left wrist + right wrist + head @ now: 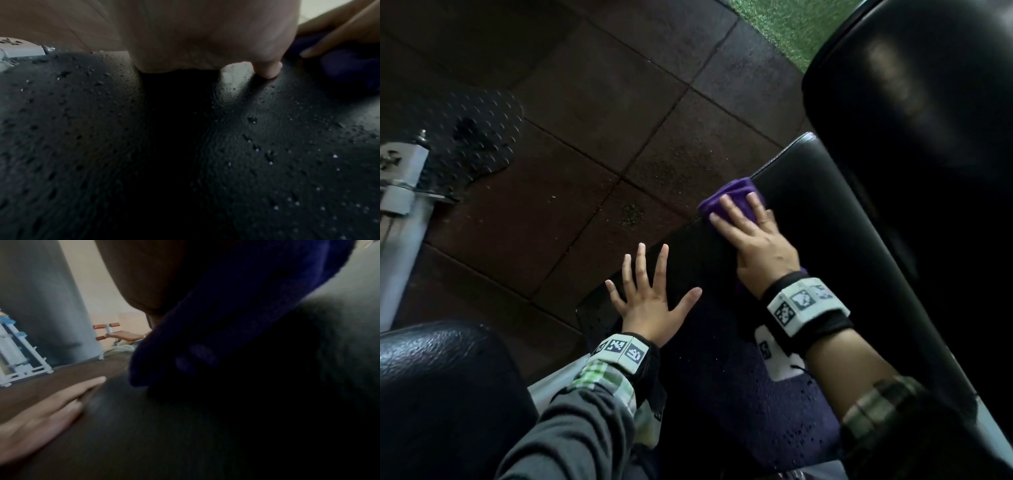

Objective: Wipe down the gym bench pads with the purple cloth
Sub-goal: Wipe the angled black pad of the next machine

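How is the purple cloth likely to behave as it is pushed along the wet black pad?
The purple cloth is probably floppy: it bunches in folds ahead of the right hand and drapes over the pad's edge. It likely slides easily, since droplets bead on the bench pad. It looks light and may ruck up unless pressed flat.

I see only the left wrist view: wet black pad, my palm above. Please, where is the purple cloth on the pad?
Observer: The purple cloth lies at the far left edge of the seat pad, under the right hand.
Operator: Is my left hand gripping something?
Observer: No. The left hand lies flat with spread fingers on the pad's near end.
Operator: What is right of the pad?
Observer: A raised black back pad.
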A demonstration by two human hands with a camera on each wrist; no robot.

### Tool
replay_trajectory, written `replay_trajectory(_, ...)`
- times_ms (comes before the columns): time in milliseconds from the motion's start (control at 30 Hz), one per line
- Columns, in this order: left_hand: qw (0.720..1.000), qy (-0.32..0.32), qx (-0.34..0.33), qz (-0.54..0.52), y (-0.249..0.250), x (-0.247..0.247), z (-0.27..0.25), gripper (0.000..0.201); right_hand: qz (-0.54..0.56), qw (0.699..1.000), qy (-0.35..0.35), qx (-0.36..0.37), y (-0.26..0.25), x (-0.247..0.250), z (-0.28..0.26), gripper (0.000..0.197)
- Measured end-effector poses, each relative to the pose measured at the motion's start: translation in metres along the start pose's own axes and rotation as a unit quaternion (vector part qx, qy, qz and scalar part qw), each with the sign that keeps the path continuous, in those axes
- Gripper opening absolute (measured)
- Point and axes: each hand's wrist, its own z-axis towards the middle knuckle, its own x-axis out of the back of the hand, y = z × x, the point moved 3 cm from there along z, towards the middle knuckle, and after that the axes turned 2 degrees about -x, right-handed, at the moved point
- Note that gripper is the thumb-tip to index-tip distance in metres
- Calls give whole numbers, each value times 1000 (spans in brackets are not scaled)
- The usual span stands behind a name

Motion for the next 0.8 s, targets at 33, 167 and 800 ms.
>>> replay_trajectory(33, 1000, 2, -1, -2, 0, 0, 0, 93, -2, 999, 12, 40, -4, -7, -7, 72)
replay_trajectory(167, 1000, 15, -8, -11, 0, -1, -1, 92, -10, 997, 41, 66, 14, -20, -67, 67)
replay_trajectory(800, 1000, 12, -8, -10, -2, 0, 1, 94, -17, 989, 90, 117, 10, -45, -113, 59)
